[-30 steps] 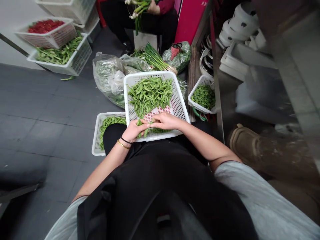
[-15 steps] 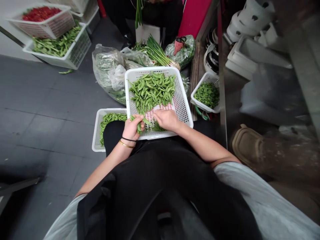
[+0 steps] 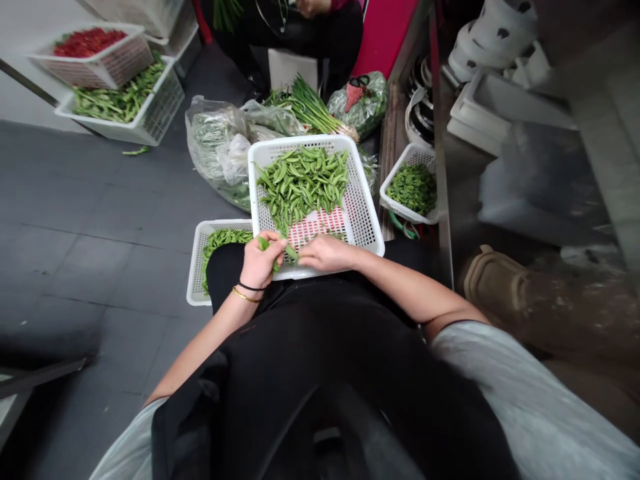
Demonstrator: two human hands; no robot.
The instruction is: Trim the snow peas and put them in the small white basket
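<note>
A white perforated basket (image 3: 369, 217) rests across my lap, with a heap of green pea pods (image 3: 303, 180) toward its far side. Over its near left corner, my left hand (image 3: 257, 263) is closed round several pods. One pea pod (image 3: 291, 251) sticks out from its thumb and forefinger toward the right. The fingertips of my right hand (image 3: 327, 253) are pinched at the free end of that pod, low over the basket's near side. Small green scraps (image 3: 335, 235) lie on the basket floor just beyond my right hand.
Left of my knee, a second white basket (image 3: 193, 283) holds more pods. Bagged greens (image 3: 217, 137) and spring onions (image 3: 315, 110) lie ahead, before a seated person. A basket of leaves (image 3: 413, 189) stands right; stacked baskets (image 3: 150, 117) stand far left.
My right hand has moved left and nearer to me, from over the basket to the end of the pod. My left hand has shifted slightly left. The seated person's spring onions moved left.
</note>
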